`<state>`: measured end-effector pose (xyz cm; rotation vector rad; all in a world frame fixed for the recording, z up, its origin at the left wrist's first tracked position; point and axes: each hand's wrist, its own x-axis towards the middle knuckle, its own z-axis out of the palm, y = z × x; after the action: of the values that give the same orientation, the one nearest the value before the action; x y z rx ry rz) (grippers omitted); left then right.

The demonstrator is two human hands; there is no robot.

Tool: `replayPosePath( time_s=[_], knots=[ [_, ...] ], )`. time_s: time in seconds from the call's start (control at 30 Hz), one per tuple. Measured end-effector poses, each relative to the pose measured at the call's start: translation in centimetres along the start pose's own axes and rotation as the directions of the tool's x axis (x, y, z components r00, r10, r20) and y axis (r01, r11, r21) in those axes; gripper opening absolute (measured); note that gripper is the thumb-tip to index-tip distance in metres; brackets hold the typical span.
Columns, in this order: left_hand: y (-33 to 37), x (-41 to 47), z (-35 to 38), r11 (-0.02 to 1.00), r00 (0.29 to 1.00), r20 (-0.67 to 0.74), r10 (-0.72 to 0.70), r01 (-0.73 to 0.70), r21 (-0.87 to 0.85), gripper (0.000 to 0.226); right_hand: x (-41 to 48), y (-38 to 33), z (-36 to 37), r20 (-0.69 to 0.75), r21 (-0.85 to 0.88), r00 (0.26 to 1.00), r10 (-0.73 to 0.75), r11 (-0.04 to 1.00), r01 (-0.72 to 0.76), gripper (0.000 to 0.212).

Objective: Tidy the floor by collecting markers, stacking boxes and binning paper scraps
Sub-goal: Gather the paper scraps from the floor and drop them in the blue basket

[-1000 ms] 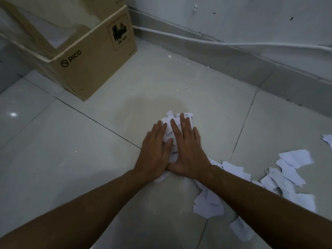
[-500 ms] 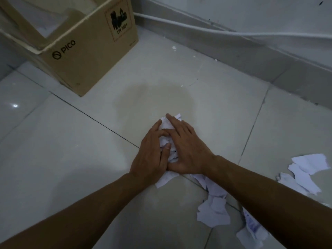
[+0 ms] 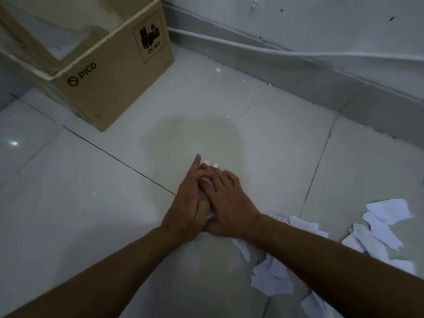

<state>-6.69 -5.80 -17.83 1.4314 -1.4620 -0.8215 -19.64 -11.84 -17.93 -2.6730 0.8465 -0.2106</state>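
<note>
The left hand point(image 3: 189, 204) and the right hand point(image 3: 230, 203) are cupping a bunch of paper scraps point(image 3: 208, 163) on the floor point(image 3: 91, 226) at the frame centre, fingers curling around it. More loose scraps point(image 3: 273, 280) are lying at the lower right, so the binning is looking unfinished.

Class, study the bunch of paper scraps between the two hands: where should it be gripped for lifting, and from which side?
Grip the bunch of scraps low on its two flanks, left hand from the left, right hand from the right, as they cup it now. It is a loose crumpled heap, so a one-sided pinch would probably shed pieces.
</note>
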Motion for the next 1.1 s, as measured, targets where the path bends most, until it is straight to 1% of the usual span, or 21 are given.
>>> replayPosePath(
  time_s=[0.07,0.13,0.2,0.27,0.3,0.33,0.4,0.43,0.47,0.53,0.63,0.73,0.83,0.93,1.03,1.1],
  knots=[
    [-0.2,0.0,0.2,0.998,0.999,-0.010,-0.034,0.035,0.057,0.061,0.6,-0.2,-0.1,-0.040,-0.005,0.998,0.053,0.999,-0.053,0.077],
    [-0.2,0.0,0.2,0.995,0.997,-0.045,-0.056,0.059,0.077,0.058,1.3,-0.5,-0.2,-0.074,-0.083,0.996,0.046,0.995,-0.052,0.061],
    [0.1,0.0,0.1,0.996,0.996,-0.062,-0.057,0.061,0.067,0.059,1.7,-0.7,-0.4,-0.102,-0.135,0.995,0.017,0.990,-0.031,0.053],
    [0.1,-0.1,-0.2,0.998,0.996,-0.062,-0.058,0.060,0.033,0.058,2.0,-0.6,-0.8,-0.113,-0.142,0.994,-0.007,0.990,-0.010,0.047],
    [0.2,0.0,-0.3,0.996,0.993,-0.077,-0.089,0.089,-0.008,0.056,2.1,-0.5,-1.0,-0.097,-0.145,0.995,-0.024,0.989,0.010,0.042],
    [0.5,0.1,-0.4,0.986,0.983,-0.101,-0.154,0.147,-0.077,0.054,2.2,-0.4,-1.1,-0.060,-0.160,0.997,-0.053,0.986,0.043,0.036],
    [1.1,0.6,-0.6,0.944,0.946,-0.146,-0.288,0.255,-0.210,0.048,2.6,-0.1,-1.5,0.063,-0.194,0.993,-0.102,0.975,0.112,0.025],
    [1.4,0.9,-0.9,0.938,0.933,-0.182,-0.309,0.267,-0.221,0.044,2.9,-0.1,-1.7,0.105,-0.203,0.988,-0.111,0.970,0.131,0.024],
    [1.7,1.1,-1.3,0.940,0.924,-0.219,-0.315,0.271,-0.209,0.040,3.2,-0.1,-2.0,0.117,-0.202,0.987,-0.111,0.970,0.133,0.025],
    [1.9,1.6,-2.2,0.941,0.902,-0.285,-0.325,0.280,-0.188,0.036,3.8,-0.4,-2.7,0.095,-0.170,0.990,-0.103,0.978,0.118,0.029],
    [2.0,1.6,-4.7,0.951,0.871,-0.382,-0.310,0.293,-0.103,0.029,5.3,-1.7,-4.3,0.007,-0.108,0.992,-0.127,0.986,0.127,0.037],
    [2.4,1.4,-7.8,0.951,0.846,-0.438,-0.303,0.300,-0.078,0.031,7.8,-3.3,-5.4,-0.085,-0.074,0.988,-0.129,0.990,0.123,0.024],
    [3.3,0.9,-11.2,0.962,0.809,-0.533,-0.248,0.270,-0.038,0.032,11.1,-6.1,-6.4,-0.171,-0.050,0.971,-0.170,0.985,0.163,0.022],
    [4.2,0.2,-14.6,0.960,0.734,-0.639,-0.230,0.280,-0.025,0.029,14.3,-10.0,-7.1,-0.214,-0.033,0.948,-0.236,0.972,0.234,0.027],
    [5.1,-1.0,-18.6,0.957,0.637,-0.737,-0.226,0.286,-0.047,0.027,16.8,-14.5,-7.6,-0.302,0.073,0.909,-0.288,0.944,0.323,0.041],
    [6.1,-2.1,-21.5,0.961,0.553,-0.803,-0.221,0.264,-0.083,0.026,18.3,-17.8,-8.0,-0.329,0.143,0.893,-0.306,0.919,0.368,0.042]
  ],
)
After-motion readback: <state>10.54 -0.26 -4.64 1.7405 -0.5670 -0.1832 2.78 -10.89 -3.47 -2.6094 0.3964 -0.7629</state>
